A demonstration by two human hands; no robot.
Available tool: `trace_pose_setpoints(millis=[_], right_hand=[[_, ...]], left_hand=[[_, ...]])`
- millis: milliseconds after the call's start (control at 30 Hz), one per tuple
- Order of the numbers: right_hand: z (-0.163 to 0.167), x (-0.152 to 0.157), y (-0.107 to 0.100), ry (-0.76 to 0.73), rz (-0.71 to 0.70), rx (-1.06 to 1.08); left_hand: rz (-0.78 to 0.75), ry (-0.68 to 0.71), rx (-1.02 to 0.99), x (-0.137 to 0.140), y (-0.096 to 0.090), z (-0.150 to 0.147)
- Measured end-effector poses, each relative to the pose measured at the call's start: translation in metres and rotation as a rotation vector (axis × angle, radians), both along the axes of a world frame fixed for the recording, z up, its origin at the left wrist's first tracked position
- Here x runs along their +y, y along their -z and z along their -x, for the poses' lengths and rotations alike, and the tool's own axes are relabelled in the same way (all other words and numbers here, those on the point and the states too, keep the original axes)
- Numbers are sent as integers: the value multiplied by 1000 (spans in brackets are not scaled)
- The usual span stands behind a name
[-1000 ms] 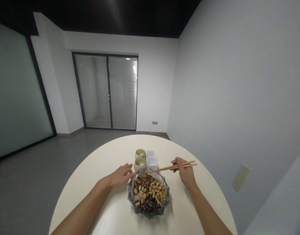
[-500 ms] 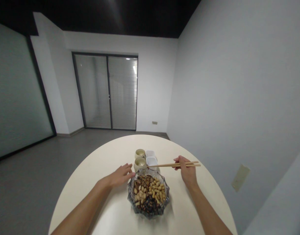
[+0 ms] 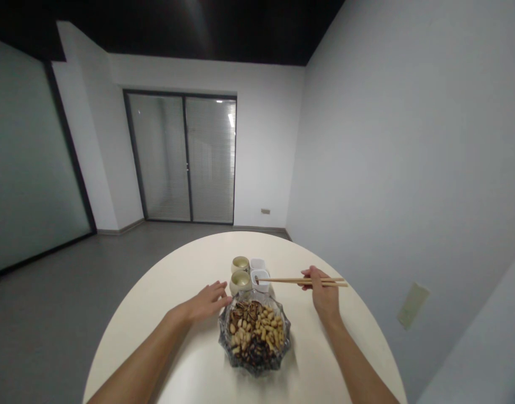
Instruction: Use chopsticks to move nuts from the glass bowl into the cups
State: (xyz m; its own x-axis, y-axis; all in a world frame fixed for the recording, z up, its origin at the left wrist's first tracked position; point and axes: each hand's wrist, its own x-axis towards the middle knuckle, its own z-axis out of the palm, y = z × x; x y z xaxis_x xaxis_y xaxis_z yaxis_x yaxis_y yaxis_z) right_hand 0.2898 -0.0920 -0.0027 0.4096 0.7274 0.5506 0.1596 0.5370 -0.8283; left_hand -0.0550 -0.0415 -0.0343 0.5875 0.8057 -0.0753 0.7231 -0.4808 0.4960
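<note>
Wooden chopsticks [image 3: 289, 280] lie in my right hand [image 3: 322, 289], its fingers closed round them. Their tips point left over the nearer white dish [image 3: 261, 287], where a small dark piece [image 3: 257, 279] shows at the tips; whether they pinch it I cannot tell. My left hand [image 3: 209, 300] rests with fingers spread, thumb against the rim of a scalloped glass bowl [image 3: 224, 343]. Inside the bowl are pistachios [image 3: 242, 334], peanuts [image 3: 271, 325], dark seeds [image 3: 255, 352] and brown striped pieces [image 3: 249, 310], each in its own section.
Two cream cups [image 3: 240, 282] stand behind the bowl, one behind the other. A second white dish [image 3: 257, 263] sits behind the nearer one. Everything stands on a round pale table [image 3: 177, 269], with a white wall [image 3: 387, 168] to the right.
The chopstick tips have risen slightly from the bowl's back rim to over the nearer white dish, and the dark piece now shows there. My left hand and the bowl stay put.
</note>
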Motion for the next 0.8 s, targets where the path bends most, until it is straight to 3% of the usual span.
trace_pose_setpoints(millis=[800], right_hand=[[-2, 1, 1, 46, 35, 5]], left_hand=[[3, -16, -26, -2, -2, -1]])
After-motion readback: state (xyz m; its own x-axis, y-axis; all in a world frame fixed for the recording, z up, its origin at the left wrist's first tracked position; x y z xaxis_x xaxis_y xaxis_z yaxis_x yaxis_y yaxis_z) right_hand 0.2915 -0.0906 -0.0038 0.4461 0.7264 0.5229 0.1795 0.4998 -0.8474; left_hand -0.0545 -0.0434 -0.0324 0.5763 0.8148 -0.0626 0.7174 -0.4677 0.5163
